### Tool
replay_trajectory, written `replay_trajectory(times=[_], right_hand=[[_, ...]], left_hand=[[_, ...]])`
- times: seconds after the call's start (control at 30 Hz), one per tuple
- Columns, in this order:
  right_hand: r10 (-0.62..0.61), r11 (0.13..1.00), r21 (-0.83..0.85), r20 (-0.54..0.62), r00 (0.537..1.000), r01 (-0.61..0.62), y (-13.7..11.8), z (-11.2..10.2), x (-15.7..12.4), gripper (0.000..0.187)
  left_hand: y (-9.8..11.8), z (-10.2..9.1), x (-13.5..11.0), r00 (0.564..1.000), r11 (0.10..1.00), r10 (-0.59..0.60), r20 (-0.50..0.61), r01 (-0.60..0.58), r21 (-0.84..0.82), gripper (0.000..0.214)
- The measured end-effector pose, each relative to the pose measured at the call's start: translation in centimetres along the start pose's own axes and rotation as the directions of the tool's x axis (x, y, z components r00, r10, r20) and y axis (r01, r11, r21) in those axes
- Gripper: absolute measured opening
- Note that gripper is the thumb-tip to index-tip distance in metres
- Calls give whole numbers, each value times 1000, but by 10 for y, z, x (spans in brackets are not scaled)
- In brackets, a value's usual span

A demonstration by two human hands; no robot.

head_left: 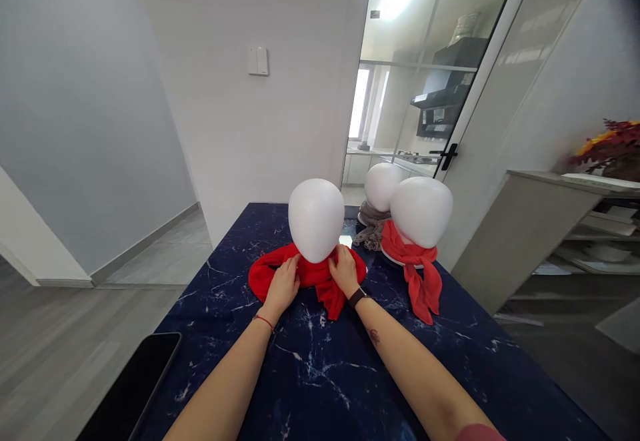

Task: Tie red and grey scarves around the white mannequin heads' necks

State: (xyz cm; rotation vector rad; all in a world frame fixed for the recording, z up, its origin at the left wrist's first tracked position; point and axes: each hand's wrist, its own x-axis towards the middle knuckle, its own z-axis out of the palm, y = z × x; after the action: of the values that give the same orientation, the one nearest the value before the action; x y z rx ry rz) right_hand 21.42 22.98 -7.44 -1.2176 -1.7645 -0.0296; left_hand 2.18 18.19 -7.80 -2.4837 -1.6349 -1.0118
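Observation:
A smooth white mannequin head [316,217] stands upright in front of me. Around its neck lies a bright red scarf [330,294], with a loop out to the left and an end hanging toward me. My left hand [285,284] grips the scarf at the left of the neck, its fingertips partly hidden in the folds. On the other side, just under the chin, my right hand [346,271] has its fingers closed on the scarf.
To the right stands a second white head [423,211] with a coral scarf [423,287] knotted at its neck. Behind it, a third head [383,186] wears a grey-brown scarf [371,227]. A black phone [133,384] lies at the left edge of the dark blue marbled table [320,367].

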Motion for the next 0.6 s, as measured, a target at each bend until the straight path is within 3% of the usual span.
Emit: replay_trajectory(times=[0.13, 0.23, 0.47, 0.6], right_hand=[[-36, 994, -101, 39, 999, 40, 2, -2, -1, 14], [-101, 986, -130, 73, 992, 110, 0, -4, -2, 17], [-295, 946, -85, 169, 940, 312, -17, -9, -6, 16], [-273, 942, -125, 259, 927, 312, -21, -11, -6, 20]], left_hand=[[-3, 2, 2, 999, 993, -31, 16, 29, 116, 40], [1, 0, 3, 1000, 989, -27, -16, 29, 148, 29], [16, -11, 3, 978, 973, 203, -38, -197, 120, 24], [18, -10, 3, 981, 975, 191, -27, -187, 118, 25]])
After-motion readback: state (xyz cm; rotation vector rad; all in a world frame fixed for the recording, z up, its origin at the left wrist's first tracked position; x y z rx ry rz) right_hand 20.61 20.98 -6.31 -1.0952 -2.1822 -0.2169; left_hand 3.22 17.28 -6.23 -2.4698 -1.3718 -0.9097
